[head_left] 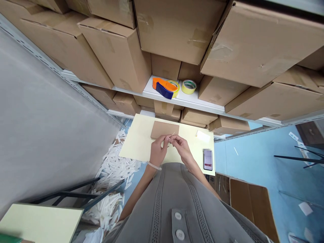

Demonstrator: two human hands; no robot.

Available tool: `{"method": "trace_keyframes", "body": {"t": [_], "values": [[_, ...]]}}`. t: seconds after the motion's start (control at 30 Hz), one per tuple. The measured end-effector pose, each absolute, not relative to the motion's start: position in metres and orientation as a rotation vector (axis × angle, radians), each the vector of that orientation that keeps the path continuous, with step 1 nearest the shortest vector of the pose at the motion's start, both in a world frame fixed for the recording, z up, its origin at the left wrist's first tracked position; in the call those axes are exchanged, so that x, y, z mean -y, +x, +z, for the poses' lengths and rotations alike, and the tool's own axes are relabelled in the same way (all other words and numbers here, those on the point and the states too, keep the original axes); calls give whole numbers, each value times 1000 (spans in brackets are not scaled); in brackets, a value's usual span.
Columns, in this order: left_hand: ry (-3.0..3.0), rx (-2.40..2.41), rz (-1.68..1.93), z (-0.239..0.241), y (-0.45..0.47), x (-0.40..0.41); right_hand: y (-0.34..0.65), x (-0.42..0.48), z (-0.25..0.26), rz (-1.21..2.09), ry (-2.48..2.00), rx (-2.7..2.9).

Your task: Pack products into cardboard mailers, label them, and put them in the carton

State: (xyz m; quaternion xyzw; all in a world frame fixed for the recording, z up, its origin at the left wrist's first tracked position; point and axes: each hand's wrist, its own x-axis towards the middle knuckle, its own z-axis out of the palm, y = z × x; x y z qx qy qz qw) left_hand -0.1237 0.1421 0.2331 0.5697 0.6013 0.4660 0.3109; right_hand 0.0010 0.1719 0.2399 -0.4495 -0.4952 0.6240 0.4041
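Observation:
My left hand [158, 150] and my right hand [183, 147] meet fingertip to fingertip over the near edge of a flat brown cardboard box [164, 127]. Both are closed in a pinch. A thin, pale sliver [173, 134] sticks up between the fingertips, too small to name; which hand grips it I cannot tell. The box lies on a pale yellow table [138, 141]. A clear bangle [154, 165] circles my left wrist.
A phone [208, 159] and a white card [203, 136] lie at the table's right. On the shelf [194, 100] behind are an orange-and-blue tape dispenser [164, 87], a tape roll [188, 86] and several cartons [177, 30]. Paper strips [116, 165] cover the floor at left.

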Motion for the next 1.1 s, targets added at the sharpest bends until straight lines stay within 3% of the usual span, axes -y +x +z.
{"method": "trace_keyframes", "body": {"t": [0.27,0.6,0.9,1.1], "values": [[1344,-1790,1277,226,-136,-146,5,-173,235,1600,-1168,1250],[969,-2019,1687,217,-184,-160,34,-174,231,1450,-1307,1194],[1406,-1707,1255,219,-136,-151,11,-166,235,1663,-1181,1342],[1367,-1788,1282,216,-140,-149,12,-164,226,1650,-1239,1292]]}}
